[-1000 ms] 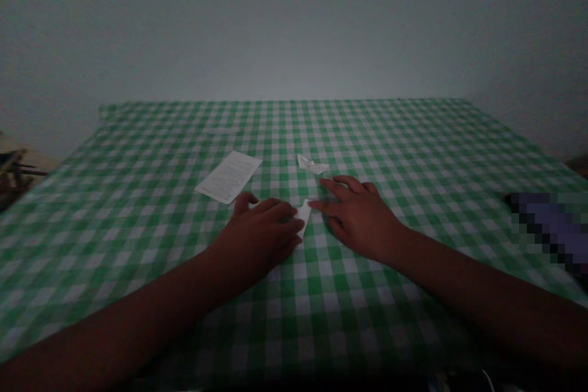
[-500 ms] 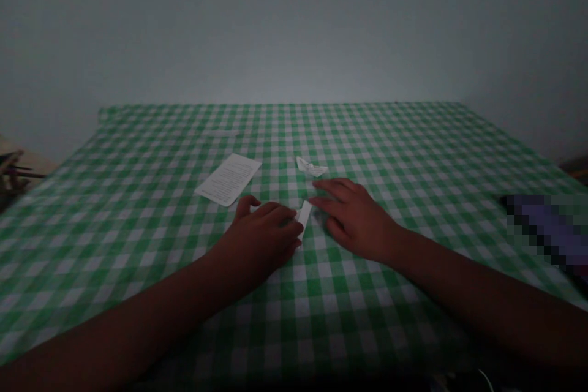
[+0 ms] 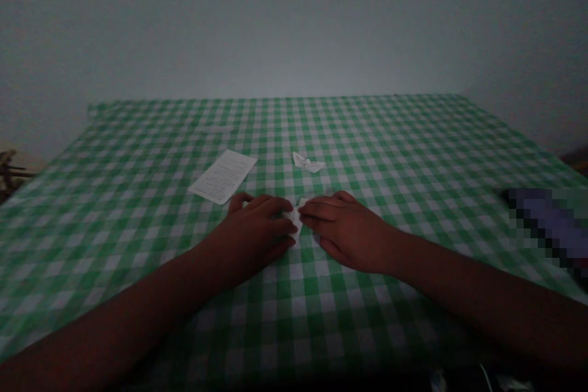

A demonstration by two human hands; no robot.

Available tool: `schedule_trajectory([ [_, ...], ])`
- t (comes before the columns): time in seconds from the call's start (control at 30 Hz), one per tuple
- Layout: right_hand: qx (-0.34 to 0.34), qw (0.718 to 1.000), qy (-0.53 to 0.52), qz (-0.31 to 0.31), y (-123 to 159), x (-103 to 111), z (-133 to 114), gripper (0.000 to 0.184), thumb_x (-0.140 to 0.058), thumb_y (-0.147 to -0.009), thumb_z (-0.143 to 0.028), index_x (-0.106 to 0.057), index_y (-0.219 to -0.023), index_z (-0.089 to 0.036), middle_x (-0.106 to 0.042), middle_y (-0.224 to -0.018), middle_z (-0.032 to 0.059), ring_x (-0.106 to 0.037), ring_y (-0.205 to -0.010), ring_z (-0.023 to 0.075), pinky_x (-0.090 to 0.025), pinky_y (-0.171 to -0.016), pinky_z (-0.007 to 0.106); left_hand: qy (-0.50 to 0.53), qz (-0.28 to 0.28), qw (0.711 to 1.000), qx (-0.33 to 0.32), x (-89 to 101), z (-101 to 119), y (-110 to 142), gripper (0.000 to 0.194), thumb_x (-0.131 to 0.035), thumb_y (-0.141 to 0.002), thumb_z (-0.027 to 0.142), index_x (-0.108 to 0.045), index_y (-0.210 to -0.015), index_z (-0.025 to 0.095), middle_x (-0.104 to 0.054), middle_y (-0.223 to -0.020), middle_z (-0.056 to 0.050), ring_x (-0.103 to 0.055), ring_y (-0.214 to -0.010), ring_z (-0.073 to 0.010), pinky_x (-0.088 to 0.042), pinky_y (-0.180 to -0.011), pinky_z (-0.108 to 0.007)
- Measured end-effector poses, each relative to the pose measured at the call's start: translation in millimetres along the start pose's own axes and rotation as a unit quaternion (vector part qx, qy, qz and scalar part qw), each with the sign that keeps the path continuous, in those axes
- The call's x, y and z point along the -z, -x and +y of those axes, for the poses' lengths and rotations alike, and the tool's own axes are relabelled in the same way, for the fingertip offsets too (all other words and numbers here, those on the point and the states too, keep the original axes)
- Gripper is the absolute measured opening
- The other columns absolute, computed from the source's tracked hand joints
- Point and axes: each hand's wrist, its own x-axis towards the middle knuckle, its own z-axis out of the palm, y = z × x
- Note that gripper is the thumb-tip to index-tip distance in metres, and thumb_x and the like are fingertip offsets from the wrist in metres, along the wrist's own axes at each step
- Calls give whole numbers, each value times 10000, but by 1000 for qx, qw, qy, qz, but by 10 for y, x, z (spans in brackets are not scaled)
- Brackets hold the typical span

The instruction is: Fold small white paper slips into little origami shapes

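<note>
A small folded paper (image 3: 296,223) with printing lies on the tablecloth between my two hands, mostly covered by fingers. My left hand (image 3: 257,226) is bent over its left side, fingertips pinning it down. From the other side my right hand (image 3: 346,226) rests its fingertips, held together, on the top right edge of the folded paper. Just beyond is a folded paper boat-like shape (image 3: 307,163). A flat printed sheet (image 3: 224,176) lies past my left hand, to the left.
A green and white checked tablecloth (image 3: 294,318) covers the table. At the right edge lies a dark, blurred-out flat object (image 3: 544,220). A pale wall (image 3: 294,24) rises behind the table. Faint at the back left is a thin pale strip (image 3: 215,129).
My right hand has moved left and down onto the folded paper, its fingers drawing together. The paper's printed face now shows between my hands. The view has tilted slightly.
</note>
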Motion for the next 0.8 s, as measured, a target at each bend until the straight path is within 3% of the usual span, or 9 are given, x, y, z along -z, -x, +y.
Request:
schedule_trajectory([
  [0.27, -3, 999, 47, -11, 25, 6, -79, 413, -439, -984, -209, -556, -1374, -141, -524, -1460, 136, -447, -1324, 311, -391, -1042, 528, 43, 7, 999, 22, 23, -9, -21, 317, -642, -881, 312, -608, -1196, 288, -639, -1216, -28, -574, -1135, -253, -309, -971, -498],
  [0.5, -1, 998, 61, -16, 32, -11, -104, 421, -454, -982, -193, -540, -1388, -126, -498, -1483, 131, -411, -1347, 310, -381, -1090, 508, 50, -17, 998, 17, 89, 12, -32, 289, -572, -929, 325, -625, -1212, 302, -638, -1176, -29, -563, -1114, -244, -333, -928, -461],
  [0.8, -29, 994, 105, -5, 22, -96, -289, 424, -372, -1000, -149, -529, -1385, -69, -465, -1490, 173, -367, -1356, 367, -368, -1076, 586, 44, -28, 998, 17, 118, 19, -35, 322, -491, -938, 209, -653, -1201, 300, -638, -1195, -40, -562, -1094, -243, -348, -887, -428],
])
